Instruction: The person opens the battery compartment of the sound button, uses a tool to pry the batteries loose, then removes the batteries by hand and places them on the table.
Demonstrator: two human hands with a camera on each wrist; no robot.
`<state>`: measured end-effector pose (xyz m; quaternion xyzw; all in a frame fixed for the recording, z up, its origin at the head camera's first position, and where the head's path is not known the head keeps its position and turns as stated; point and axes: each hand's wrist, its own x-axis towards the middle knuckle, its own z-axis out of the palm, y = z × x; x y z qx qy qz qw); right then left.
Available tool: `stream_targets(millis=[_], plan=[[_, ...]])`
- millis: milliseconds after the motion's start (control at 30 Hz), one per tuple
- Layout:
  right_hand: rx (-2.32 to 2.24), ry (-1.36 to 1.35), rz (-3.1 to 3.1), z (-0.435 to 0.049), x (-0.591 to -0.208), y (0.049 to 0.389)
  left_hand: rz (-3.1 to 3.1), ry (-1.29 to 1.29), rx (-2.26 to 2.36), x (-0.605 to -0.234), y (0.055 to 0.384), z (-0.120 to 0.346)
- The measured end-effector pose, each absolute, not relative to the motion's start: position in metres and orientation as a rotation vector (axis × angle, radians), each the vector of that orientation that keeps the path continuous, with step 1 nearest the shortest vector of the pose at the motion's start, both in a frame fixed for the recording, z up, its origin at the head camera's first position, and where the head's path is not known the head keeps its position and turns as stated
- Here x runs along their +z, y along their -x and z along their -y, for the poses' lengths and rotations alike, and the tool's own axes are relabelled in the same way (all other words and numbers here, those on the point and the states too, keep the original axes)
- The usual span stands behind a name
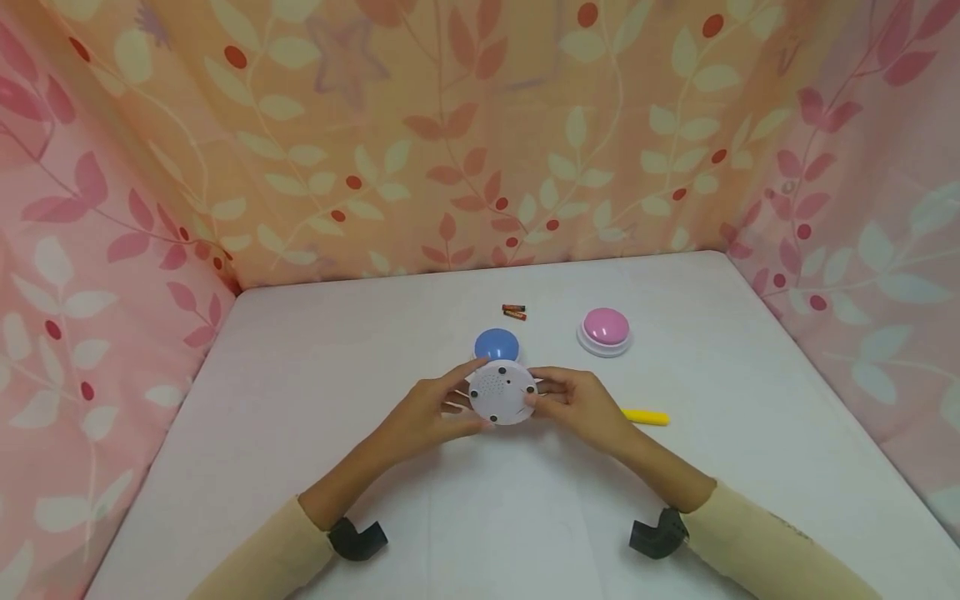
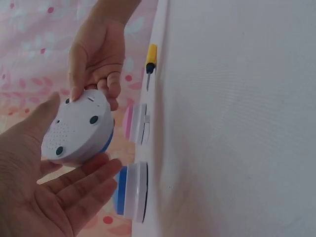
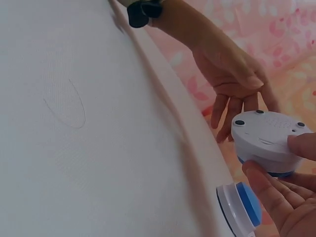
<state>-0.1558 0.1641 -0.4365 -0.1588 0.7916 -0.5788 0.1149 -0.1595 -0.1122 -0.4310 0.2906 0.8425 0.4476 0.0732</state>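
Note:
My right hand [image 1: 581, 404] pinches a round white sound button [image 1: 497, 398], thumb on its underside and fingers beneath. That underside, with speaker holes and several dark round feet, faces up toward me; a blue edge shows below its white body in the right wrist view. My left hand [image 2: 74, 192] is spread around the opposite side with fairly straight fingers, and its thumb appears apart from the button in the right wrist view. Just behind the held button, a second blue-topped button [image 1: 497, 343] stands on the table.
A pink-topped button [image 1: 606, 327] stands farther back on the right. Two small batteries [image 1: 514, 312] lie behind the blue-topped button. A screwdriver [image 2: 151, 61] with a yellow handle lies by my right hand on the white table [image 1: 315, 350]. Patterned curtains [image 1: 480, 150] surround the table.

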Motion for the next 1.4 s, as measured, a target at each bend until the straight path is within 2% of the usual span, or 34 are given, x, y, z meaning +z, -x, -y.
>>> stream_targets(millis=[200,733,1067,1400], plan=[[-1.788,0.342,-2.063,-0.164,-0.434,0.153,-2.636,-0.941,1.338,-0.433,0.158,0.110],[-1.993,0.069,-1.558,-0.155,-0.433,0.142,-2.737,-0.920,1.384,-0.441,0.154,0.098],[-2.039,0.033,-1.464,-0.152,-0.431,0.133,-2.647,-0.963,1.608,-0.455,0.153,0.090],[-2.015,0.045,-1.490,-0.147,-0.433,0.131,-2.582,-0.927,1.637,-0.462,0.154,0.088]])
